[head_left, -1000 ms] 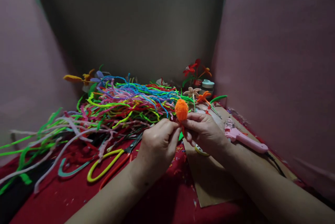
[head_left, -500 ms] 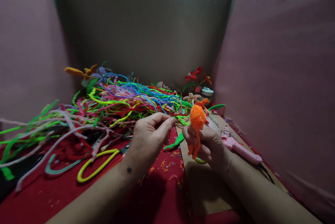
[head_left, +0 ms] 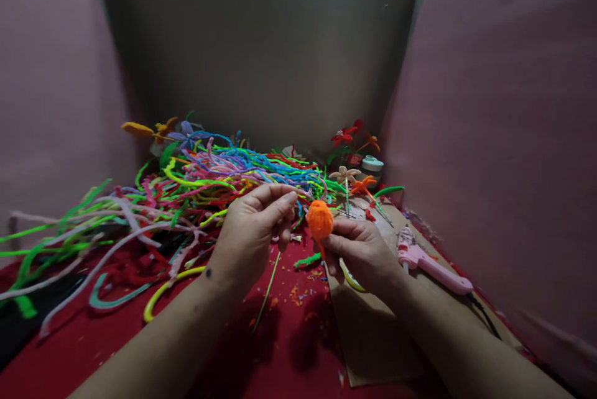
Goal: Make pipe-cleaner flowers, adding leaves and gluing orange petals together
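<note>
My right hand [head_left: 361, 247] pinches an orange fuzzy bud [head_left: 319, 220], apparently of pipe cleaner, by its lower end, with the rounded top upward. My left hand [head_left: 263, 215] is just left of the bud, apart from it. Its thumb and forefinger are pressed together; whether anything thin is between them I cannot make out. A thin green stem [head_left: 267, 292] shows below my left hand, against the red cloth. A short green fuzzy piece [head_left: 308, 260] lies under the bud.
A heap of coloured pipe cleaners [head_left: 242, 169] spreads across the back and left. Yellow-handled scissors [head_left: 156, 299] lie partly under my left forearm. On the right, a pink glue gun [head_left: 436, 268] rests by a cardboard sheet [head_left: 373, 343]. Fuzzy flowers [head_left: 345, 176] and a lidded jar [head_left: 372, 166] stand behind.
My right hand has moved left with the orange bud and turned it, so its dangling ends no longer show. My left hand has risen slightly and shifted left, uncovering the thin green stem.
</note>
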`<state>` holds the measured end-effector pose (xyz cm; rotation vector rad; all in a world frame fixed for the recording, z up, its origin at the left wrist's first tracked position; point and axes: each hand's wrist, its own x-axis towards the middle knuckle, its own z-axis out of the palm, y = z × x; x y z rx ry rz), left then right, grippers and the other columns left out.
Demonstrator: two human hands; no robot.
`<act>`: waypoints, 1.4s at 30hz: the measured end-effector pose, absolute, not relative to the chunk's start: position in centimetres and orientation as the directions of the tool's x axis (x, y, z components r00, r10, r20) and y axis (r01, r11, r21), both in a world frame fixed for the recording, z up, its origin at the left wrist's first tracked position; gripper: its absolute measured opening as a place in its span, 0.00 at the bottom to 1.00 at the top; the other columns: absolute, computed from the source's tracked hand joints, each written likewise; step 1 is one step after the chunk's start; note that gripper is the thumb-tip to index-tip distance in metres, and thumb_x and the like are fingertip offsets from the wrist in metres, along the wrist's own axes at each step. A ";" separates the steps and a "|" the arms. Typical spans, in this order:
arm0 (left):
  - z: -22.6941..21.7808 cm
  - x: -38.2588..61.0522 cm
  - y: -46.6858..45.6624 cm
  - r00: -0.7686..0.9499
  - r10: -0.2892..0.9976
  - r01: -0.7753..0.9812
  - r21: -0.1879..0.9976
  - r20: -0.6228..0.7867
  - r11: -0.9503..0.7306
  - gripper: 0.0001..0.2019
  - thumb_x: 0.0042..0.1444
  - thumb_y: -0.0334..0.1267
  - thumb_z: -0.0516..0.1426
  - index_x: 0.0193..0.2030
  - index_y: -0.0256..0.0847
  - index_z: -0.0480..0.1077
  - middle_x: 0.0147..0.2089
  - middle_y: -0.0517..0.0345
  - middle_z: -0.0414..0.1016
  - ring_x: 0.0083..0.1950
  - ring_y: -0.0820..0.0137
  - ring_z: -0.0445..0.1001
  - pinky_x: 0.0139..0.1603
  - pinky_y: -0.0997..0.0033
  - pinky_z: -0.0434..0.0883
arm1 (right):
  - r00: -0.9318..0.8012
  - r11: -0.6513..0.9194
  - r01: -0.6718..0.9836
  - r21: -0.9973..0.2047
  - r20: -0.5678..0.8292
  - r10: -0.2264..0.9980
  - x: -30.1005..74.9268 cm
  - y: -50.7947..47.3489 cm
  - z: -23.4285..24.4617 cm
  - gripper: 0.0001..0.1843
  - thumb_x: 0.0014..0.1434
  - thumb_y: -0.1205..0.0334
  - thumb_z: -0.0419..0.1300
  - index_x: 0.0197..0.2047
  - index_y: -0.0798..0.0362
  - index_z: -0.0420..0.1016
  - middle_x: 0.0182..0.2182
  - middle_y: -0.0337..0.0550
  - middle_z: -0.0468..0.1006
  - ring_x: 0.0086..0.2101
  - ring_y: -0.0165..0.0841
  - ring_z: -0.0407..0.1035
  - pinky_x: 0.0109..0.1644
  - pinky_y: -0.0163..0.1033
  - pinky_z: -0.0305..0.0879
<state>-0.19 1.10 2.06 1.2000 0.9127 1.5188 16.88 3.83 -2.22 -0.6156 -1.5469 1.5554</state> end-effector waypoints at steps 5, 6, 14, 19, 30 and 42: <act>2.1 -0.8 1.4 -0.016 0.960 -0.159 0.947 0.280 -0.279 0.09 0.51 0.40 0.60 0.38 0.40 0.72 0.18 0.68 0.64 0.16 0.82 0.59 0.17 0.81 0.56 | -0.423 0.300 -0.081 -0.950 0.306 0.853 16.5 3.3 -2.2 0.08 0.57 0.60 0.59 0.32 0.56 0.74 0.17 0.33 0.67 0.16 0.21 0.60 0.17 0.28 0.55; 2.2 -0.7 1.4 -0.012 0.957 -0.125 0.949 0.291 -0.290 0.09 0.51 0.41 0.61 0.38 0.40 0.72 0.19 0.67 0.64 0.16 0.82 0.59 0.17 0.81 0.56 | -0.405 0.322 -0.058 -0.945 0.317 0.857 16.5 3.2 -2.1 0.08 0.57 0.60 0.58 0.33 0.55 0.74 0.17 0.33 0.66 0.16 0.21 0.60 0.18 0.28 0.55; 3.2 -0.3 0.7 0.058 0.935 0.093 0.931 0.350 -0.354 0.10 0.47 0.36 0.63 0.38 0.39 0.74 0.24 0.64 0.68 0.22 0.80 0.65 0.22 0.81 0.63 | -0.334 0.503 0.094 -0.859 0.449 0.829 16.4 3.2 -2.3 0.08 0.59 0.62 0.56 0.36 0.54 0.77 0.20 0.35 0.67 0.20 0.23 0.61 0.21 0.30 0.58; 2.8 -0.1 0.7 0.051 0.911 0.172 0.895 0.409 -0.412 0.08 0.47 0.36 0.63 0.36 0.39 0.74 0.27 0.62 0.71 0.27 0.77 0.69 0.27 0.78 0.68 | -0.321 0.553 0.164 -0.817 0.486 0.813 16.3 3.1 -2.3 0.09 0.59 0.63 0.55 0.37 0.55 0.77 0.22 0.38 0.69 0.22 0.24 0.61 0.22 0.30 0.58; 2.3 0.1 1.0 0.021 0.894 0.241 0.865 0.448 -0.439 0.05 0.49 0.37 0.62 0.32 0.39 0.74 0.31 0.59 0.75 0.28 0.75 0.70 0.29 0.76 0.69 | -0.308 0.616 0.197 -0.762 0.549 0.777 16.4 2.9 -2.0 0.09 0.58 0.66 0.56 0.34 0.54 0.78 0.24 0.39 0.72 0.26 0.26 0.65 0.27 0.32 0.61; 2.0 0.0 1.4 -0.033 0.886 0.307 0.848 0.463 -0.432 0.18 0.48 0.39 0.62 0.46 0.42 0.67 0.27 0.65 0.65 0.27 0.76 0.64 0.27 0.78 0.65 | -0.279 0.593 0.244 -0.767 0.530 0.801 16.3 2.8 -1.7 0.10 0.58 0.67 0.55 0.34 0.57 0.78 0.24 0.39 0.73 0.24 0.25 0.63 0.28 0.32 0.60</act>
